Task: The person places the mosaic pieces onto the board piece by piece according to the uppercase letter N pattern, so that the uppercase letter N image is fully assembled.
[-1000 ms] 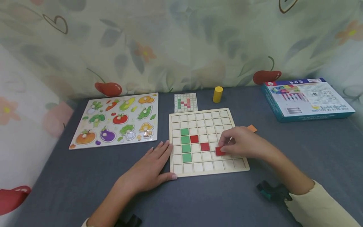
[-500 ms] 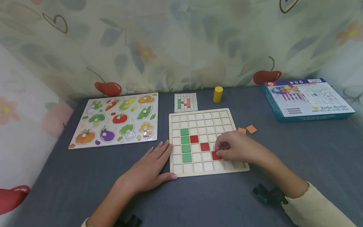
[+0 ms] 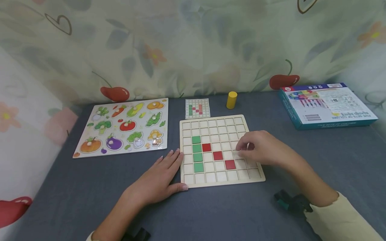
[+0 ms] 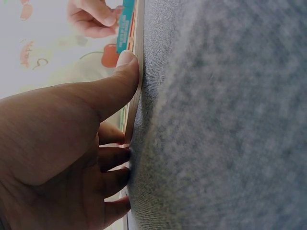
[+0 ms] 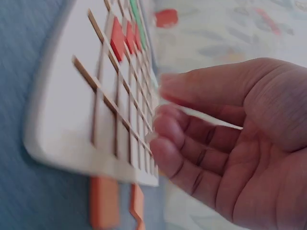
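Note:
A wooden grid board [image 3: 223,185] lies on the dark cloth. Set in its squares are a column of green tiles [image 3: 197,157] and three red tiles [image 3: 230,164] stepping diagonally down to the right. My left hand [image 3: 158,177] rests with fingers spread, fingertips and thumb at the board's left edge. Over the right part of the board hovers my right hand [image 3: 259,149], fingers loosely bent and holding nothing; the right wrist view shows a gap between thumb and fingers. Orange tiles [image 5: 104,201] lie just past the board's edge, hidden behind this hand in the head view.
Behind the board lies a small pattern card [image 3: 197,109] with a matching grid. A yellow cylinder [image 3: 231,100] stands near the back edge. At left is a vegetable puzzle board [image 3: 138,132], at back right a flat teal box [image 3: 328,105]. Patterned fabric hangs behind.
The right hand has brought the last red tile down-left into its square, let go of it, then drawn back up and right. The left hand has stayed put.

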The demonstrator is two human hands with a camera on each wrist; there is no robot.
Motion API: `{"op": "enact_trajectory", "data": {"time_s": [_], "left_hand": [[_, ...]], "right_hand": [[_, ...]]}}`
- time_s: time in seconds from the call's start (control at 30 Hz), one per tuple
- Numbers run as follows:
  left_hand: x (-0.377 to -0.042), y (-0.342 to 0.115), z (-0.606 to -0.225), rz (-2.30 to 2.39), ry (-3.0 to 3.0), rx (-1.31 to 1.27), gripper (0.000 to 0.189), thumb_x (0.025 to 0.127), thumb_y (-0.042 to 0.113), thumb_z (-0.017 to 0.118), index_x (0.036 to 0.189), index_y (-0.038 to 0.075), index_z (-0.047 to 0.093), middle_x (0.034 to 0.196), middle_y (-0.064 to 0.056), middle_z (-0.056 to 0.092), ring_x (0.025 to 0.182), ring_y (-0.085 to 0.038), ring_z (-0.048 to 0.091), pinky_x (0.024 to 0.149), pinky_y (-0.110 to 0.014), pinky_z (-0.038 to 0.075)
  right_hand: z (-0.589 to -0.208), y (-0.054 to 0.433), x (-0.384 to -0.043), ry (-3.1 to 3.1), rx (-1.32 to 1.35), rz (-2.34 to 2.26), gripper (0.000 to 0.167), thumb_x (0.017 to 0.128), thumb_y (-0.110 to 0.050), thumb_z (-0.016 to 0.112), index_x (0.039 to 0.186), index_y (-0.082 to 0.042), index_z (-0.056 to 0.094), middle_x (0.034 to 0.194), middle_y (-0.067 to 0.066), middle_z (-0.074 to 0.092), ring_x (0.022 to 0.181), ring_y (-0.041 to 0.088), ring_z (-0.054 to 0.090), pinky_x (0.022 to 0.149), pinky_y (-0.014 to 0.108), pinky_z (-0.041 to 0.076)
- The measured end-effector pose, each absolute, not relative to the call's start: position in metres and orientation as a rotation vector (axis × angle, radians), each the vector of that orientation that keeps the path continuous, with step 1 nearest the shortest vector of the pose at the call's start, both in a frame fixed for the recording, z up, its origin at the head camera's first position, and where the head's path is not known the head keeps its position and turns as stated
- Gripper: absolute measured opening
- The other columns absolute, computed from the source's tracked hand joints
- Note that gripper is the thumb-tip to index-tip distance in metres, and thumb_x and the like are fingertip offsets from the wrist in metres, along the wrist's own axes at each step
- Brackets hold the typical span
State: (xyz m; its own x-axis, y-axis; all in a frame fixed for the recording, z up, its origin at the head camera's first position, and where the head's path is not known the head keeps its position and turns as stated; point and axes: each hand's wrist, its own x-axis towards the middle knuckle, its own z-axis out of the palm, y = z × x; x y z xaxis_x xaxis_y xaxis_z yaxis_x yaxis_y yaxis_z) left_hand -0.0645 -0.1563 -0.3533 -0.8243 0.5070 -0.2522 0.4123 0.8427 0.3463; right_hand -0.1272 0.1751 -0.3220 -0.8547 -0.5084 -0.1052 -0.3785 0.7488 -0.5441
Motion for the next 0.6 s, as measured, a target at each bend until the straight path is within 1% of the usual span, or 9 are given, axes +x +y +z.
{"op": "enact_trajectory", "data": {"time_s": [0.2, 0.37, 0.47, 0.6], "left_hand": [[-0.064, -0.156, -0.354, 0.397, 2.679, 0.684, 0.096, 0.091, 0.055, 0.066, 0.16, 0.006, 0.021, 0.166, -0.009, 0.016, 0.152, -0.027, 0.008, 0.12, -0.05, 0.013], [-0.065, -0.156, -0.353, 0.4, 2.677, 0.687, 0.096, 0.091, 0.055, 0.067, 0.16, 0.006, 0.021, 0.166, -0.009, 0.016, 0.152, -0.027, 0.008, 0.12, -0.05, 0.013], [-0.065, -0.156, -0.353, 0.402, 2.679, 0.691, 0.096, 0.091, 0.055, 0.067, 0.16, 0.006, 0.021, 0.166, -0.009, 0.016, 0.152, -0.027, 0.008, 0.12, -0.05, 0.013], [-0.065, -0.157, -0.353, 0.403, 2.68, 0.694, 0.095, 0.091, 0.055, 0.067, 0.16, 0.006, 0.021, 0.166, -0.009, 0.016, 0.152, -0.027, 0.008, 0.12, -0.05, 0.013]], "right_hand": [[-0.314, 0.197, -0.137, 2.701, -0.562, -0.644, 0.013, 0.088, -0.01, 0.075, 0.101, -0.009, 0.077, 0.077, -0.001, 0.06, 0.077, 0.02, 0.054, 0.064, 0.034, 0.046], [-0.313, 0.212, -0.142, 2.65, -0.53, -0.537, 0.022, 0.085, -0.012, 0.079, 0.106, -0.006, 0.074, 0.072, 0.0, 0.054, 0.069, 0.018, 0.05, 0.058, 0.033, 0.041], [-0.315, 0.216, -0.143, 2.59, -0.548, -0.489, 0.025, 0.083, -0.017, 0.082, 0.103, -0.007, 0.072, 0.072, 0.0, 0.053, 0.066, 0.017, 0.049, 0.056, 0.033, 0.04], [-0.318, 0.219, -0.142, 2.527, -0.605, -0.47, 0.02, 0.079, -0.019, 0.082, 0.091, -0.013, 0.066, 0.074, -0.002, 0.053, 0.066, 0.015, 0.049, 0.057, 0.032, 0.04]]}}
